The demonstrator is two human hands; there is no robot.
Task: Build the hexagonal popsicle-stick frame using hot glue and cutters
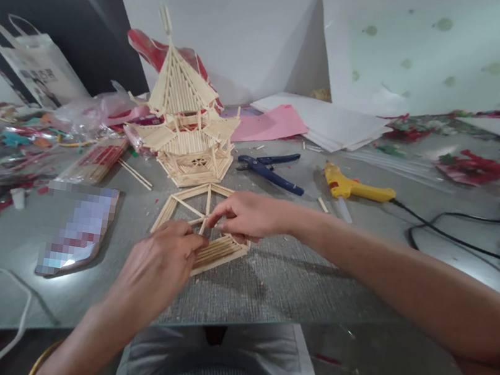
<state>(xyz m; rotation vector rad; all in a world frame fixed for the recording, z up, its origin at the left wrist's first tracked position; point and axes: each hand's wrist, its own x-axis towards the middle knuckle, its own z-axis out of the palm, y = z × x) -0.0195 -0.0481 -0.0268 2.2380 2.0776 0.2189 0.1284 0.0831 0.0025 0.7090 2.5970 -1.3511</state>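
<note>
A many-sided flat frame of thin wooden sticks (184, 205) lies on the table, with spokes meeting at its middle. Parallel sticks fill the side nearest me. My left hand (167, 256) is closed at the frame's near left part, thumb and fingers pressed onto the sticks. Over the right part hangs my right hand (243, 215), its fingers curled and the fingertips close together near the middle; what they pinch is hidden. Just behind the frame stands a model pavilion (189, 122) built of the same sticks, with a pointed roof.
Blue cutting pliers (271, 170) and a yellow glue gun (357, 188) with a black cord lie behind my right arm. Left are a phone (79, 231), a pack of sticks (94, 159) and clutter. Pink paper (269, 124) and white boards (325, 123) lie at the back.
</note>
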